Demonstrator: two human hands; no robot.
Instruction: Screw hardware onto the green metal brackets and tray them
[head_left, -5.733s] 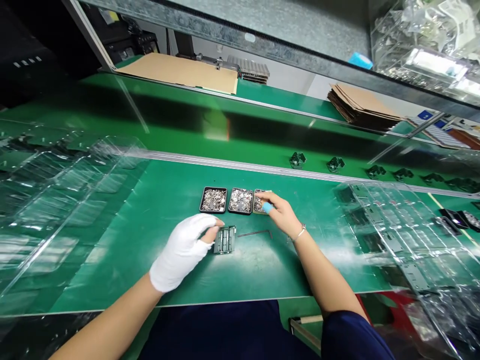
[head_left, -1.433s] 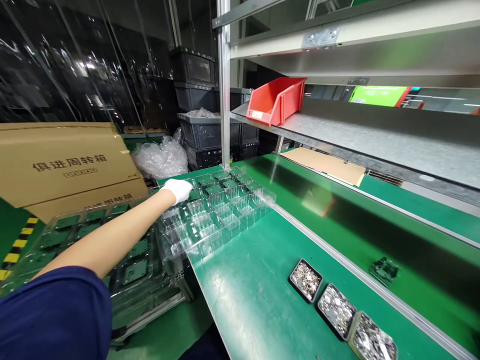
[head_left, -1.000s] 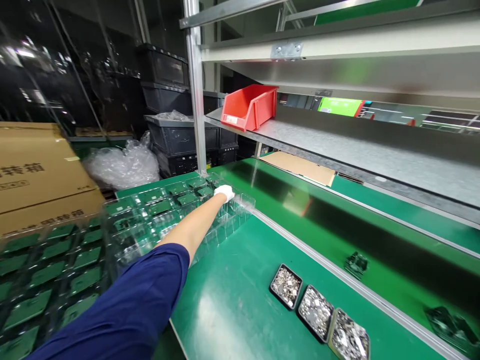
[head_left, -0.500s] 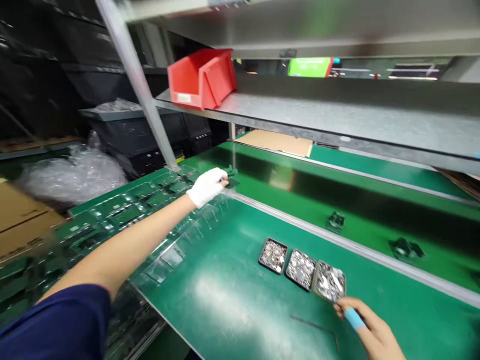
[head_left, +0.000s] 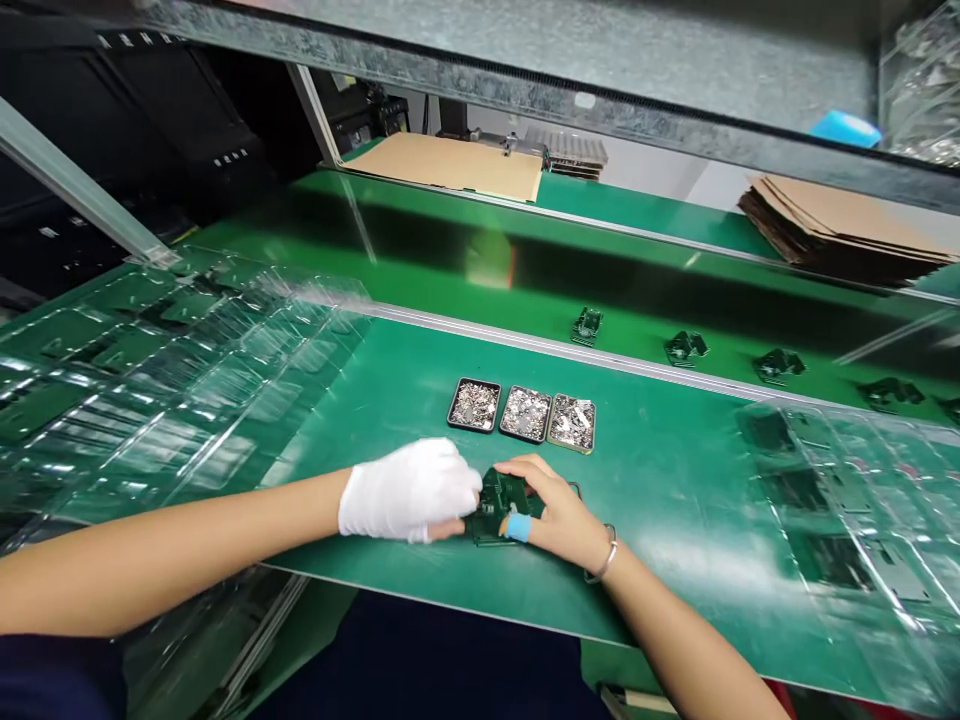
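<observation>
A small dark green part (head_left: 496, 500), ridged and boxy, lies just in front of three trays of metal pieces (head_left: 523, 413). The gloved left hand (head_left: 409, 490) and bare right hand (head_left: 551, 510) grip it from either side.

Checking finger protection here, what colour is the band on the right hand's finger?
Light blue, a band round one finger of the bare right hand, clearest in the head view.
</observation>
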